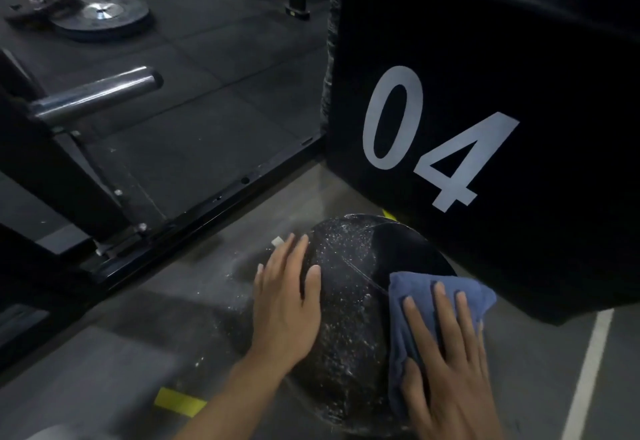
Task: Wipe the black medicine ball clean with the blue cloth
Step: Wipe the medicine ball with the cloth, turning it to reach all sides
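Note:
The black medicine ball (349,308) sits on the grey floor at the lower middle, its top speckled with white dust. My left hand (285,304) lies flat on the ball's left side with straight fingers. My right hand (446,353) presses the blue cloth (401,304) against the ball's right side, fingers spread and straight over the fabric. The far right part of the ball looks darker, with little dust. The cloth hides the ball's right flank.
A large black padded box marked "04" (485,128) stands right behind the ball. A black rack frame (194,218) with a steel peg (97,96) runs along the left. Weight plates (100,17) lie on the far rubber floor. Yellow tape (180,401) and a white line (588,377) mark the floor.

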Available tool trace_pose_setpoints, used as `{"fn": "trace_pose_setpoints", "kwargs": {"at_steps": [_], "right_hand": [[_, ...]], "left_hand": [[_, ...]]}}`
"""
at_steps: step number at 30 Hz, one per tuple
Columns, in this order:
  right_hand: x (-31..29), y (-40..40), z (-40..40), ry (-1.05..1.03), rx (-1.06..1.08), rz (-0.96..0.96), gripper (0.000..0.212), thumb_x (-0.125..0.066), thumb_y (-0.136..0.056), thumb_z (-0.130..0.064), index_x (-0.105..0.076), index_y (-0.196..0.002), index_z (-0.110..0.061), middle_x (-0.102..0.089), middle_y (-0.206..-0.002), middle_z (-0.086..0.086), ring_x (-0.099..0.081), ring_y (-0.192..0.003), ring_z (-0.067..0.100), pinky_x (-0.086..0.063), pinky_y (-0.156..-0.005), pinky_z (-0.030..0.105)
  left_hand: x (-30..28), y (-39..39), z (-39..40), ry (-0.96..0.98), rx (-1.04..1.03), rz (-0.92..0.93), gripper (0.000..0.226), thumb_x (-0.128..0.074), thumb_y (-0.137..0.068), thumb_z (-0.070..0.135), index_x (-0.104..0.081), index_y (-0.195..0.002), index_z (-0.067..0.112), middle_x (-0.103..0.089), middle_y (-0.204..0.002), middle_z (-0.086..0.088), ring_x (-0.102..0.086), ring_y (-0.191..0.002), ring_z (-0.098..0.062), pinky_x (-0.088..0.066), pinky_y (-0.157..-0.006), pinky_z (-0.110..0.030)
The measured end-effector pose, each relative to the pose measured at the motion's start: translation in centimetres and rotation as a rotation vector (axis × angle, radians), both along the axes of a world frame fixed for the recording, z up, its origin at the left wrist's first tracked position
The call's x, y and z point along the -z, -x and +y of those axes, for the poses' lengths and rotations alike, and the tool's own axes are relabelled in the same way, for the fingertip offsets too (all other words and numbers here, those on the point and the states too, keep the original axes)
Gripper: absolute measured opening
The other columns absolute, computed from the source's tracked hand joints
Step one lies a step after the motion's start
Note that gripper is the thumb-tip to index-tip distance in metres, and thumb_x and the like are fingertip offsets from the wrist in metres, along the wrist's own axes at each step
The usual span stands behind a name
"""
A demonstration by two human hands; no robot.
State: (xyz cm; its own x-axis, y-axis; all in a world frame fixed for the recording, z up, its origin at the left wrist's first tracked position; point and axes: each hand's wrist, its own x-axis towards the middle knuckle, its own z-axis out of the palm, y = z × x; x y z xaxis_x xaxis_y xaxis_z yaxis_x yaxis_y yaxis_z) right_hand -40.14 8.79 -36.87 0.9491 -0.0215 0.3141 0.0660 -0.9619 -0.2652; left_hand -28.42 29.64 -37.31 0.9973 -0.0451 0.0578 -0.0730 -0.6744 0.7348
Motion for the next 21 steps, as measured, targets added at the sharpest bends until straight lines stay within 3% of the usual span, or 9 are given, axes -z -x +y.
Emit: {"fn": "trace_pose_setpoints", "kwargs": {"at_steps": [4, 9, 13, 19, 21], "right_hand": [[1.0, 0.3, -0.8, 0.103, -0.169, -0.047, 0.064, -0.025, -0.108, -0.046, -0.017, -0.167, -0.023, -0.016, -0.175, 0.008, -0.019, -0.158, 0.041, -0.014, -0.129, 0.051], [-0.9, -2.2, -0.5, 0.061, -0.274, -0.005, 0.061, -0.032, -0.105, -0.039, -0.035, -0.161, -0.016, -0.023, -0.173, 0.005, -0.02, -0.16, 0.033, -0.017, -0.128, 0.05], [-3.1, -6.1, -0.3, -0.004, -0.303, 0.118, 0.07, -0.047, -0.093, -0.036, -0.039, -0.16, -0.017, -0.024, -0.173, 0.002, -0.015, -0.161, 0.023, -0.024, -0.126, 0.055], [-6.0, -15.5, 0.4, 0.023, -0.291, 0.405, 0.077, -0.034, -0.091, -0.049, -0.029, -0.164, -0.025, -0.02, -0.174, 0.0, -0.009, -0.161, 0.015, -0.017, -0.129, 0.049], [-6.6, -19.1, 0.5, 0.021, -0.228, 0.531, 0.074, -0.031, -0.089, -0.055, -0.034, -0.16, -0.036, -0.024, -0.172, -0.004, -0.01, -0.161, 0.019, -0.011, -0.128, 0.056]], "left_hand": [[1.2, -0.6, -0.4, 0.054, 0.03, 0.03, 0.061, -0.015, -0.104, 0.055, -0.035, -0.159, 0.036, -0.032, -0.162, 0.023, -0.018, -0.147, 0.01, -0.026, -0.127, -0.044], [1.1, -1.5, -0.7, 0.066, 0.014, 0.023, 0.061, -0.017, -0.103, 0.055, -0.042, -0.155, 0.037, -0.041, -0.159, 0.018, -0.024, -0.143, 0.01, -0.028, -0.125, -0.04], [0.9, -2.0, -1.1, 0.091, -0.021, 0.047, 0.057, -0.021, -0.102, 0.054, -0.046, -0.151, 0.039, -0.046, -0.154, 0.018, -0.036, -0.143, 0.0, -0.03, -0.123, -0.044], [1.2, -1.6, -2.5, 0.074, -0.115, 0.031, 0.061, -0.022, -0.1, 0.057, -0.05, -0.149, 0.034, -0.051, -0.151, 0.01, -0.042, -0.139, -0.01, -0.035, -0.118, -0.046], [1.0, -1.2, -3.2, 0.045, -0.122, 0.03, 0.062, -0.021, -0.1, 0.058, -0.049, -0.149, 0.035, -0.05, -0.152, 0.01, -0.04, -0.14, -0.01, -0.034, -0.119, -0.044]]}}
